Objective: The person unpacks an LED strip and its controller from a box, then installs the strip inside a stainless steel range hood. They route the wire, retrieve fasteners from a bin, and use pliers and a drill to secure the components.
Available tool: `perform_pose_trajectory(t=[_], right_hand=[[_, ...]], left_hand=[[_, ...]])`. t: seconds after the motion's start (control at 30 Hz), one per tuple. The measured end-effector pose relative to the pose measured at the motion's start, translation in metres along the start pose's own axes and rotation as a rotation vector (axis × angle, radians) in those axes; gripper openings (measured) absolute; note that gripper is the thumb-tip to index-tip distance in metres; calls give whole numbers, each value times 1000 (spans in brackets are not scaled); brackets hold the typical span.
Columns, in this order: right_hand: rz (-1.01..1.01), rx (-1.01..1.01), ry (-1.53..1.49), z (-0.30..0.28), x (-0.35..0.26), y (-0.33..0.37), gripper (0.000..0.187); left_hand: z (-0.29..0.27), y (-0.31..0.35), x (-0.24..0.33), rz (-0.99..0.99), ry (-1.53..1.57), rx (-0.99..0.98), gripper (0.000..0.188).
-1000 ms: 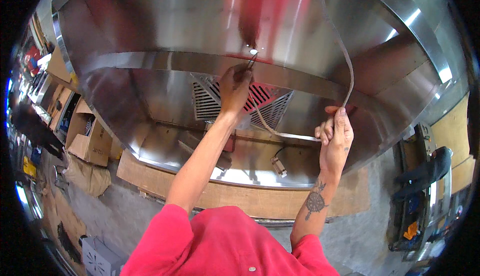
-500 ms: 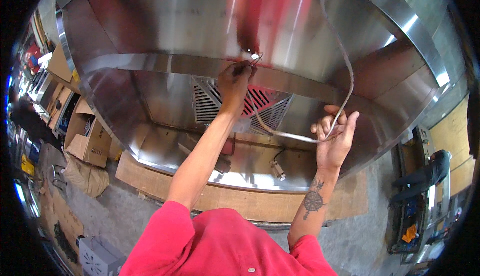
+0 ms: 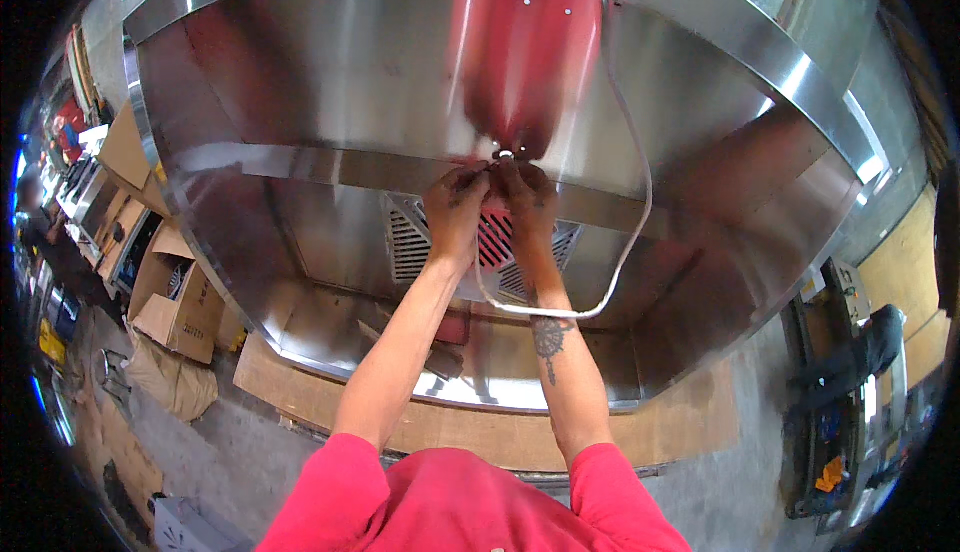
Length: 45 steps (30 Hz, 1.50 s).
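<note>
Both hands up inside a big stainless steel hood (image 3: pixel 330 82), meeting at a small round fitting (image 3: pixel 505 154) on the inner ledge of the hood. Left hand (image 3: pixel 457 204) has fingers pinched together right at the fitting, thumb side toward the right hand; right hand (image 3: pixel 527 195) is closed in just beside it, fingertips at the same spot (the two hands touch or nearly touch, cannot tell which). A thin white cable (image 3: pixel 630 242) runs from the top of the hood down its right inner wall, loops low under the right forearm and comes back up to the hands; which hand actually clamps its end is hidden by the fingers. Behind the wrists sits a vent grille (image 3: pixel 410 247) with slanted slots, red glow behind it. Cardboard boxes (image 3: pixel 175 297) stand on the floor left of the hood.
</note>
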State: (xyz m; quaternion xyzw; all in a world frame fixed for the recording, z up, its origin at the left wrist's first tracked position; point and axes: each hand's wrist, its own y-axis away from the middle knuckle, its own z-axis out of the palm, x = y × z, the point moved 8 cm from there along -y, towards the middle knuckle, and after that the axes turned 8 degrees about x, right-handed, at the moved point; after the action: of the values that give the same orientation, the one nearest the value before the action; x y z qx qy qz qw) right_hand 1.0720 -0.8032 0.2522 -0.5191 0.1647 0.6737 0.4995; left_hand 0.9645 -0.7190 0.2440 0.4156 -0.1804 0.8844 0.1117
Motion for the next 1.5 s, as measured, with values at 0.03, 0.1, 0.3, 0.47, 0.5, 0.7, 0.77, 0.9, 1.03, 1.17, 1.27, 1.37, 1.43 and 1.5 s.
perform_pose_trajectory(t=[0.03,0.1,0.3,0.47,0.5,0.7,0.77,0.9,1.03,1.17,1.27,1.37,1.43,1.5], right_hand=[[11,57,-17,-2,2,-1,29],[-48,97,-30,-6,7,-11,24],[21,85,-116,2,8,1,18],[210,139,-190,-2,7,-5,18],[223,139,-213,0,4,-3,18],[185,63,-234,3,3,-3,18],[131,49,-209,-1,10,-10,18],[171,53,-229,-8,23,-9,18],[234,41,-162,-12,14,7,21],[456,-64,118,-18,3,42,35],[435,-241,54,-11,6,53,32],[389,-231,14,-18,6,47,33],[308,-225,1,-23,6,40,30],[278,-210,5,-28,5,35,28]], left_hand=[[2,2,0,-7,-5,-15,18],[10,4,0,-24,-14,-49,17],[-1,11,3,-12,-43,-15,23],[14,14,10,-12,-139,-59,26],[17,14,10,-22,-145,-80,26],[17,8,16,49,-394,1,24],[22,6,15,127,-339,-27,23],[19,1,1,129,-285,5,25],[22,-9,-7,136,-352,71,19],[17,-19,-11,262,-515,104,24],[17,-31,-20,175,-360,-2,28],[17,-32,-18,127,-520,-120,20],[9,-25,-3,198,-591,-109,17],[2,-15,15,358,-694,-95,19]])
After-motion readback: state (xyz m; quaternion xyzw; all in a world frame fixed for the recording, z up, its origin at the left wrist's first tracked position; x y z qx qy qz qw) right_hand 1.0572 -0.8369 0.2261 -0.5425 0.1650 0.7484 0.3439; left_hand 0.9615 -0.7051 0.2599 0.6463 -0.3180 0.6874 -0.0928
